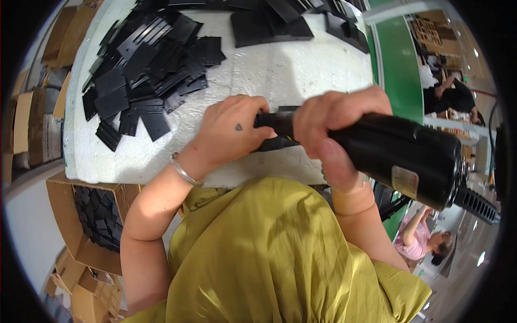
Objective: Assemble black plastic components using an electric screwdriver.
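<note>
My right hand (342, 121) is wrapped round the body of a black corded electric screwdriver (409, 153), held at a slant with its front end toward my left hand. Over the near part of the white tabletop, my left hand (226, 126) has its thumb and forefinger closed on a small black part (262, 125) at the screwdriver's front end. Fingers and tool hide most of that part and the tip. Beneath them a flat black plate (274, 144) lies on the table, partly covered.
A heap of loose black plates (153, 64) spreads over the table's left side. Larger black panels (272, 29) lie along the far edge. Below left, an open cardboard box (91, 257) holds many black pieces. Two other people (455, 97) are off to the right.
</note>
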Motion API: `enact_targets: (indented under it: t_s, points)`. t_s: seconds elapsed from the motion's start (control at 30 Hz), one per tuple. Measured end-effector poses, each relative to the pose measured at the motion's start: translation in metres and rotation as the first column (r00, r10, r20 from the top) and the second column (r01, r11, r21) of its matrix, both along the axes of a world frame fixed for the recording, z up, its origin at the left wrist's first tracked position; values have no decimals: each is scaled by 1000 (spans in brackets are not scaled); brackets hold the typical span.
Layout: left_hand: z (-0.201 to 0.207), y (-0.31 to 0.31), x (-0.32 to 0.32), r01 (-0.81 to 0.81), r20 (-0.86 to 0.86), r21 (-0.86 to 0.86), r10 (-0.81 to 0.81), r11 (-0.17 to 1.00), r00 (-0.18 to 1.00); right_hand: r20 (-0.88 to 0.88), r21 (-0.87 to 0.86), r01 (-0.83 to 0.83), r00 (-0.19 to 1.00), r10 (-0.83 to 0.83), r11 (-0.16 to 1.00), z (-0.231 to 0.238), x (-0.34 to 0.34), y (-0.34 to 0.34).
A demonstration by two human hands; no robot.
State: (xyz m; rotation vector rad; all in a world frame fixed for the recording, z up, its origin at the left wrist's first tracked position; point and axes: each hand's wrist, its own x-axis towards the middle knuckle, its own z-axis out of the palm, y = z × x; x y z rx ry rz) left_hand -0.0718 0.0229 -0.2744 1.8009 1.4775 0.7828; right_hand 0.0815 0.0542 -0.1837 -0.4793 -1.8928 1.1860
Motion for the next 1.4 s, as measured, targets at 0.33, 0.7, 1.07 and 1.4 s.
enact_targets:
  t_s: [0.33,0.7,1.07,1.4]
  points:
    - [18,-3,-12,30,6,-125,-30,992,1000,-323,-175,208,911,-256,962,-1,77,10]
    - [28,5,22,137,-85,439,-111,888,990,-500,-294,234,788,-358,927,-23,96,-7]
    - [26,10,65,254,-17,496,-283,831,959,-544,-157,47,830,-126,986,25,106,-26]
    - [35,-1,60,210,37,483,-260,850,965,-497,-100,59,862,-101,993,35,98,-33]
